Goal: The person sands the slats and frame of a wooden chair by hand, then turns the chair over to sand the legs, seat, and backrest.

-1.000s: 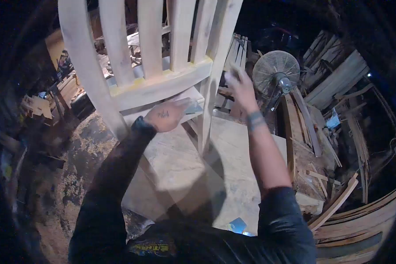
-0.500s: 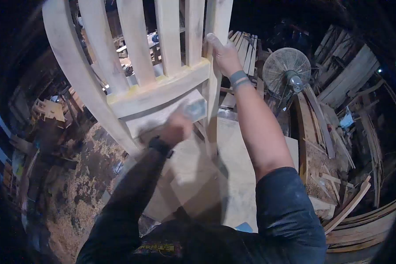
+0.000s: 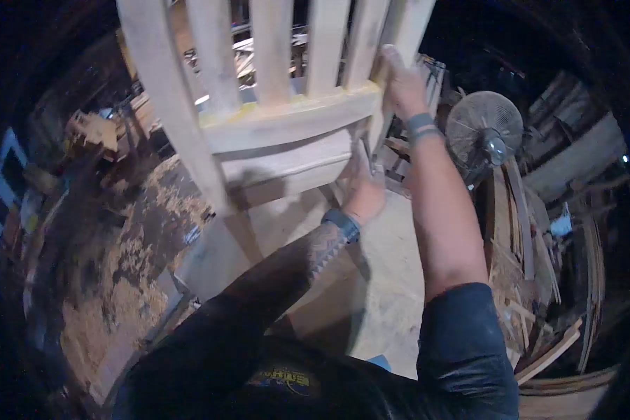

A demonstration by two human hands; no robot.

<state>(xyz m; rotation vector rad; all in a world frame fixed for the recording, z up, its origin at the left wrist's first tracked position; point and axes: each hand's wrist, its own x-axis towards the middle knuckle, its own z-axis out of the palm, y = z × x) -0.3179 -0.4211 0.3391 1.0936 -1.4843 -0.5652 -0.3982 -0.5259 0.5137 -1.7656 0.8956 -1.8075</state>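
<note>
A pale, unfinished wooden chair back (image 3: 294, 119) stands tilted in front of me, with upright slats above two curved cross rails. My right hand (image 3: 406, 87) grips its right post from the outer side, fingers wrapped round the wood. At the right end of the lower rail (image 3: 294, 168), my left hand (image 3: 365, 194) is closed on a thin grey piece of sandpaper (image 3: 362, 157), seen nearly edge-on against the inside of the right post. Dust whitens the fingers of both hands. Below them lies a broad pale flat surface (image 3: 392, 266), partly in shadow.
A round standing fan (image 3: 484, 126) is just right of my right forearm. Stacked boards and offcuts (image 3: 574, 161) fill the right side. Sawdust and shavings (image 3: 112, 301) cover the floor at left. A small wooden piece of furniture (image 3: 94, 136) stands farther left.
My left hand has moved right along the lower rail with the sandpaper to the right post. My right hand keeps its grip on the post. The whole view has shifted.
</note>
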